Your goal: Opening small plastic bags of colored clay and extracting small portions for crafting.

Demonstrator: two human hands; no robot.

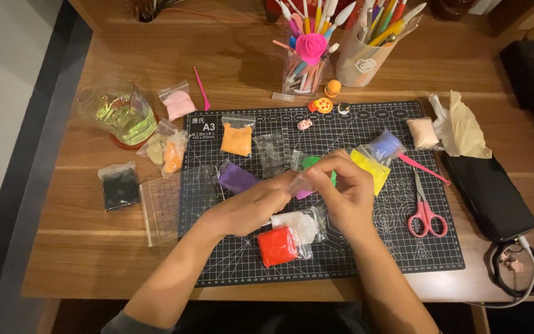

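Wooden counter [242, 68] under warm light, with a black gridded cutting mat [397, 247] laid at its centre. Both hands meet above the mat's middle. Left hand [256, 207] and right hand [346, 188] each pinch one small clear zip bag of magenta clay [302, 185] between the fingertips, holding it clear of the mat; both are closed on it.

Clay bags on the mat, one of each colour:
- orange [237, 137], upper left
- purple [235, 177], just left of the left hand
- green [309, 162], behind the hands
- yellow [372, 168] and blue [385, 145], right of the hands
- red [277, 246] and white [301, 224], touching, below the hands

Off the mat, left: one pale pink bag [178, 102], one black bag [119, 187], one bag of mixed orange and cream lumps [167, 151]. Right: one cream bag [423, 132].

One pair of pink-handled scissors [424, 213] lies on the mat's right side. Two cups of tools stand behind the mat: a clear one [301, 74] and a cream one [361, 62].
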